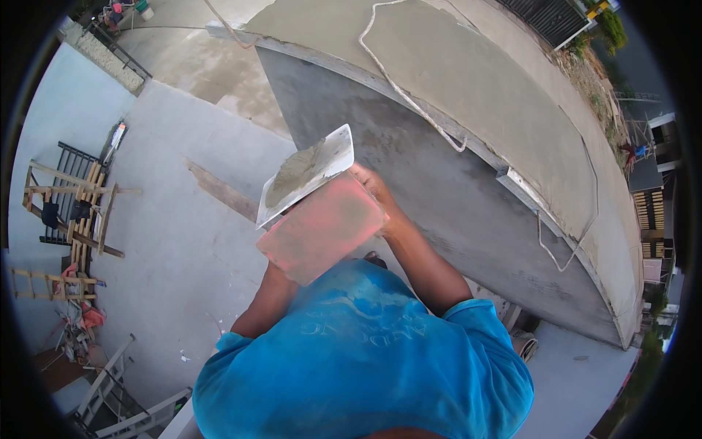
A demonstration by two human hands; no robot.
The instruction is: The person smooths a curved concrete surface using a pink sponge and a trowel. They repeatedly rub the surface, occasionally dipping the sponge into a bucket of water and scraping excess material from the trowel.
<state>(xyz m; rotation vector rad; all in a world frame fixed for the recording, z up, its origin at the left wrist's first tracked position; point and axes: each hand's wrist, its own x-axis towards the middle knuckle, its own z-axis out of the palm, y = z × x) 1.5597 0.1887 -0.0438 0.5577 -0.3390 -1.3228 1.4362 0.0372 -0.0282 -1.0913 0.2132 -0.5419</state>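
A white rectangular plate (338, 155) with a heap of wet grey mortar (300, 175) on it is held tilted in front of me. Just nearer, a flat pinkish-red plastering float (325, 227), smeared with grey, turns its broad face up. My right hand (371, 189) is closed at the float's right end, its fingers partly behind the board and near the plate's corner. The handle is out of sight. My left forearm (267, 300) runs up beneath the float, which covers the left hand, so its grip does not show.
To the right stands a grey plastered slab-like wall (439, 197) with a metal-edged, wet-looking top (468, 80). A pale rope or cable (398, 88) lies over it. A wooden plank (219, 189) rests on the left. Ladders (106, 377) and timber frames (80, 197) are far left.
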